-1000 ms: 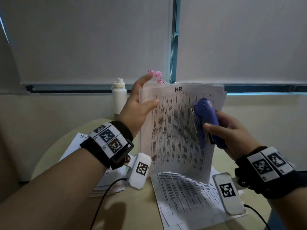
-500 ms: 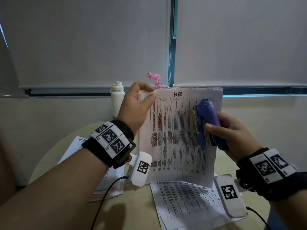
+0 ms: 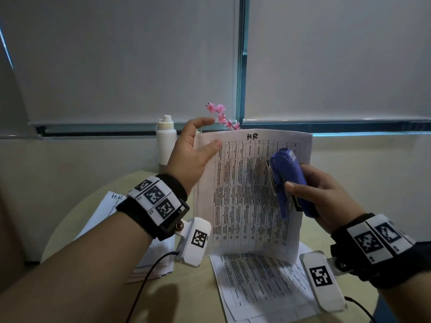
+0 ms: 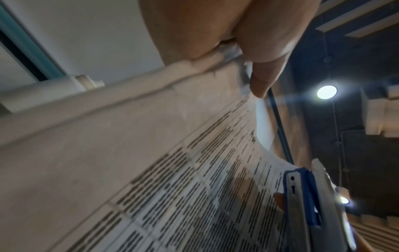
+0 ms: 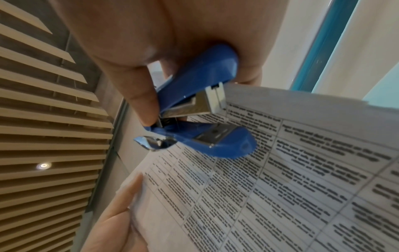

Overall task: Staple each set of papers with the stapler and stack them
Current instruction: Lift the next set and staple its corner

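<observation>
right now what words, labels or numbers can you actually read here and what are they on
"HR": handwritten at the top of the held set of papers, which the left hand holds upright.
"H.R": handwritten at the top of the paper stack lying on the table, partly hidden by the left wrist.
Printed table text on the held set and on the loose sheets: too small and blurred to read.
Square coded markers on the wrist bands: patterns, no words.
Blue stapler in the right hand: its small label is unreadable.
</observation>
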Demonstrator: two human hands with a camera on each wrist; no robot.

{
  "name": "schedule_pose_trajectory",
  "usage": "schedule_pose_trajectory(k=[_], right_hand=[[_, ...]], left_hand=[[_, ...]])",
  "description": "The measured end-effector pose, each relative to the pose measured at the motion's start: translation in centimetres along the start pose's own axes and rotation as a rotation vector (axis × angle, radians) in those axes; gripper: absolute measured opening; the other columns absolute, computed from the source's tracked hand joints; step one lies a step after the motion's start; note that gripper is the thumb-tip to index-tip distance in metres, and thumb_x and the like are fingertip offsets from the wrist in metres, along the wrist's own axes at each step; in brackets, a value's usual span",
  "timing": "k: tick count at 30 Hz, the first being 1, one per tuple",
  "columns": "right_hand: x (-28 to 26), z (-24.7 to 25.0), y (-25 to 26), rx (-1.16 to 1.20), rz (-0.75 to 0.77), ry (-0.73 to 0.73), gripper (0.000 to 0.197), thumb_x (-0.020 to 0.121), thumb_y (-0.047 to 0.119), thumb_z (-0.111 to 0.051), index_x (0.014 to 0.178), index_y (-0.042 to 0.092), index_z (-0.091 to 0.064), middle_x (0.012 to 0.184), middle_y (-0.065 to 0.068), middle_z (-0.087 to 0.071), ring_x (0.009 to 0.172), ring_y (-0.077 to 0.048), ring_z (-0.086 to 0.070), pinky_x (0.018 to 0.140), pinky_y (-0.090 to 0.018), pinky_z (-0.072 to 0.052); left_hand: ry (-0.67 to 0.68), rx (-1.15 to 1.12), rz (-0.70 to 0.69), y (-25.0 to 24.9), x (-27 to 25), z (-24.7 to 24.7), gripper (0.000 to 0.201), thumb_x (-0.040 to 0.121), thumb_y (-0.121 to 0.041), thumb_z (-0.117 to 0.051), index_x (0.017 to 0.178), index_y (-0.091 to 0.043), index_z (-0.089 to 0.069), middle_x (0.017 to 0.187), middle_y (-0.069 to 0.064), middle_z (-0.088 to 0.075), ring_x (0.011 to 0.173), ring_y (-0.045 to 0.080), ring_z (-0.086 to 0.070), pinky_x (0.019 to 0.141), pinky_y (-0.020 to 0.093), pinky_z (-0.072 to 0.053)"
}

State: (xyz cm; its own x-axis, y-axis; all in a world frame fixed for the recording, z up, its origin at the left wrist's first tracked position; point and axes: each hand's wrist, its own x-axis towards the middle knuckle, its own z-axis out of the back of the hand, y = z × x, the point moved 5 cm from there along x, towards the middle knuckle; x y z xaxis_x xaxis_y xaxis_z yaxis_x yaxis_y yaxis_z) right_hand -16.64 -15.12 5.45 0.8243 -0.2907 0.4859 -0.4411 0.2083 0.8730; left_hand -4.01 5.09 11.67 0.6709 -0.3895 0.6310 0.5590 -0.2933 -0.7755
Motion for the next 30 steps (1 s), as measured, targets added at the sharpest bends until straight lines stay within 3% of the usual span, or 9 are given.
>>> schedule_pose_trajectory(k=[4, 10, 13, 15, 18, 20, 23, 26, 30], right_hand=[[0.0, -0.5, 0.2, -0.02, 0.005, 0.011, 0.089, 0.037, 0.057, -0.085, 0.107, 0.006, -0.064, 0.098, -0.014, -0.066, 0.089, -0.027, -0.062, 0.086, -0.044, -0.046], [0.0, 0.5, 0.6, -0.019, 0.014, -0.021, 0.071, 0.037, 0.057, -0.085, 0.096, 0.02, -0.072, 0.117, -0.025, -0.057, 0.1, -0.029, -0.061, 0.089, -0.045, -0.048], [0.0, 0.4, 0.4, -0.019, -0.004, -0.006, 0.076, 0.038, 0.047, -0.087, 0.102, 0.012, -0.068, 0.106, -0.018, -0.064, 0.097, -0.033, -0.063, 0.086, -0.042, -0.05], [0.1, -0.1, 0.5, -0.013, 0.006, 0.012, 0.084, 0.039, 0.051, -0.087, 0.107, 0.006, -0.065, 0.097, -0.013, -0.067, 0.091, -0.03, -0.063, 0.085, -0.043, -0.047], [0.2, -0.4, 0.8, 0.013, 0.022, 0.01, 0.082, 0.043, 0.053, -0.085, 0.107, 0.005, -0.065, 0.1, -0.021, -0.064, 0.092, -0.031, -0.059, 0.087, -0.049, -0.042], [0.0, -0.1, 0.9, 0.003, 0.038, -0.009, 0.081, 0.043, 0.055, -0.084, 0.106, 0.008, -0.067, 0.107, -0.026, -0.062, 0.095, -0.03, -0.06, 0.089, -0.049, -0.043], [-0.3, 0.4, 0.6, -0.002, 0.024, -0.01, 0.086, 0.04, 0.056, -0.085, 0.109, 0.009, -0.066, 0.11, -0.022, -0.061, 0.096, -0.024, -0.062, 0.089, -0.045, -0.044], [-0.5, 0.4, 0.0, -0.017, -0.007, -0.005, 0.082, 0.041, 0.051, -0.086, 0.108, 0.008, -0.066, 0.113, -0.025, -0.06, 0.097, -0.028, -0.061, 0.09, -0.048, -0.045], [-0.4, -0.2, 0.0, -0.016, -0.013, -0.002, 0.081, 0.042, 0.051, -0.086, 0.107, 0.006, -0.066, 0.112, -0.026, -0.061, 0.097, -0.032, -0.061, 0.09, -0.049, -0.046]], left_hand=[[0.034, -0.053, 0.065, 0.5, -0.2, -0.4, 0.026, 0.083, -0.003, -0.068, 0.093, -0.024, -0.057, 0.094, 0.006, -0.067, 0.091, 0.029, -0.068, 0.081, 0.054, -0.056], [0.014, -0.071, 0.119, 1.1, 0.2, 0.3, 0.042, 0.075, -0.013, -0.077, 0.105, -0.031, -0.054, 0.113, 0.014, -0.063, 0.1, 0.03, -0.067, 0.085, 0.051, -0.055], [0.042, -0.004, 0.172, 2.2, -0.1, 0.1, 0.042, 0.08, -0.006, -0.072, 0.117, -0.015, -0.054, 0.108, 0.007, -0.069, 0.1, 0.023, -0.068, 0.089, 0.052, -0.054], [0.027, 0.022, 0.164, 2.2, -0.2, -0.1, 0.04, 0.081, -0.008, -0.071, 0.118, -0.012, -0.055, 0.108, 0.008, -0.07, 0.099, 0.024, -0.069, 0.088, 0.051, -0.054], [-0.02, 0.006, 0.119, 1.4, 0.0, -0.2, 0.035, 0.083, -0.012, -0.07, 0.114, -0.009, -0.055, 0.104, 0.009, -0.071, 0.094, 0.023, -0.071, 0.083, 0.047, -0.057], [-0.075, 0.018, 0.086, 1.1, 0.0, 0.3, 0.029, 0.083, -0.015, -0.071, 0.108, -0.011, -0.057, 0.099, 0.007, -0.072, 0.089, 0.02, -0.072, 0.079, 0.045, -0.059], [-0.142, 0.054, 0.08, 1.6, -0.3, 1.2, 0.02, 0.085, -0.018, -0.068, 0.104, -0.013, -0.062, 0.095, 0.002, -0.072, 0.088, 0.018, -0.072, 0.082, 0.044, -0.058], [-0.124, 0.071, 0.088, 1.9, -0.8, 0.8, 0.022, 0.09, -0.019, -0.062, 0.11, -0.01, -0.062, 0.1, 0.0, -0.072, 0.095, 0.018, -0.07, 0.088, 0.045, -0.056], [-0.113, 0.051, 0.06, 1.6, -0.9, 0.1, 0.017, 0.088, -0.024, -0.064, 0.103, -0.018, -0.065, 0.097, -0.002, -0.073, 0.093, 0.016, -0.071, 0.087, 0.045, -0.056]])
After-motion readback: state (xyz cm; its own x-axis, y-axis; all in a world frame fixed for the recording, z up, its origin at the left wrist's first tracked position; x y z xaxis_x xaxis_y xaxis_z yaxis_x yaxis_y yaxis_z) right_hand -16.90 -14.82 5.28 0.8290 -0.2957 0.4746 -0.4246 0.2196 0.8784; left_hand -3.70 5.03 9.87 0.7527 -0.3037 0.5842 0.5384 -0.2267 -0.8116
